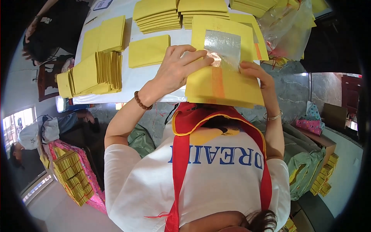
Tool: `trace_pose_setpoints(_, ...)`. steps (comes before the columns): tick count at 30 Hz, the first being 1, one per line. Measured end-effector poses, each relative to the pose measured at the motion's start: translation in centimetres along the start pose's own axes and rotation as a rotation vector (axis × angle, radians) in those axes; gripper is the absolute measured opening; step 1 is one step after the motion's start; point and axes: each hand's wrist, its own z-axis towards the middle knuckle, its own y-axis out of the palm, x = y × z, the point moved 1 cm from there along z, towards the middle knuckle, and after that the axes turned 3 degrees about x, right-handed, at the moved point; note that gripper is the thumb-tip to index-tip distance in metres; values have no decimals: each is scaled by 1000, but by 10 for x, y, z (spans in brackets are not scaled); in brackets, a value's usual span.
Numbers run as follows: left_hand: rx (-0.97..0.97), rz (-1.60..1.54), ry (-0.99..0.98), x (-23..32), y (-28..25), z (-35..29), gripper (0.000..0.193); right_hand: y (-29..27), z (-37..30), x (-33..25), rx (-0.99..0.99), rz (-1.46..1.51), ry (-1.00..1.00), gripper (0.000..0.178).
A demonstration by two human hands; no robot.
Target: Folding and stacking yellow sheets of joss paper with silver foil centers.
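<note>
A yellow paper sheet (239, 91) with an orange stripe lies in front of me, its near edge reaching past the table's edge. On the paper stack is a shiny silver foil square (224, 40), which catches the light at its lower left. My left hand (176, 67) has its fingers stretched apart, with fingertips touching the foil's lower left part. At the sheet's right side, my right hand (264, 77) curls round the edge, fingertips by the foil's lower right corner; its thumb is hidden. A flat yellow paper bundle (148, 50) rests left of my left hand.
Yellow paper stacks (156, 17) fill the table's far side, and a fanned row (98, 75) lies at its left. A clear plastic bag (288, 29) sits far right. Two other people are at left, one in a white cap (33, 135), near a pink-edged box of bundles (71, 174).
</note>
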Motion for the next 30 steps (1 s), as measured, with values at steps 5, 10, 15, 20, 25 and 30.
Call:
trace_pose_setpoints(5,4,-44,90,17,-19,-8,37,-1,5,-37,-44,-576,-206,31)
trace_pose_setpoints(10,-136,-320,93,19,-23,-8,38,7,-7,-57,-196,-744,-277,27)
trace_pose_setpoints(15,-196,-470,63,21,-12,-13,37,11,-20,-50,-220,-725,-267,24)
trace_pose_setpoints(20,-246,-523,45,21,-14,-10,35,11,-23,-46,-179,-631,-228,24)
trace_pose_setpoints(25,-260,-721,-157,11,-12,-14,27,11,-24,-40,-99,-503,-128,24)
trace_pose_setpoints(30,-158,-811,-552,24,-7,-16,21,15,-30,-37,70,-285,440,24)
